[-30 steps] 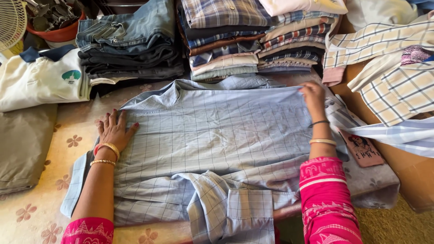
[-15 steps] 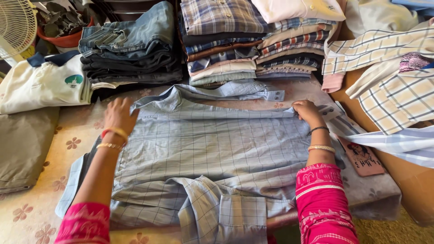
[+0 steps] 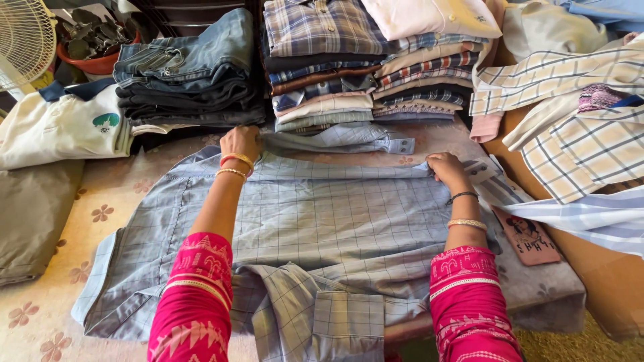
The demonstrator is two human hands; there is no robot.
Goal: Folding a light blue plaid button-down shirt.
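2 hands: both of the person's hands rest at the far edge of a light blue checked shirt [image 3: 315, 228] spread flat on the desk [image 3: 537, 295].
Left hand [image 3: 240, 142]: fingers curled together, pinching the shirt's folded far edge near the collar end; 2 bangles on the wrist.
Right hand [image 3: 446, 171]: fingers bent and closed on the same edge at the opposite side; 1 dark band and 1 pale bangle on the wrist.
Shirt position: centre of the desk, lying face down by the look of it, with 1 sleeve [image 3: 342, 137] stretched out beyond the far edge and another cuff bunched near the person's body.
Sleeves of the person: pink, patterned in white.
Risk 1: uneven pull by the 2 hands could probably skew the fold line and leave creases across the back panel.
Risk 2: the loose far sleeve might drag against the stack of folded shirts [image 3: 376, 60] just behind it and disturb that pile.
Risk 3: the bunched cuff at the near edge may slip off the desk and tug the cloth askew.
Card [image 3: 528, 236]: flat brownish-pink rectangular tag with a dark printed figure, lying on the desk just right of the shirt.
Emblem: small green round mark on a folded white shirt [image 3: 64, 127], far left.
Folded jeans [image 3: 188, 70]: stacked left of the shirt pile.
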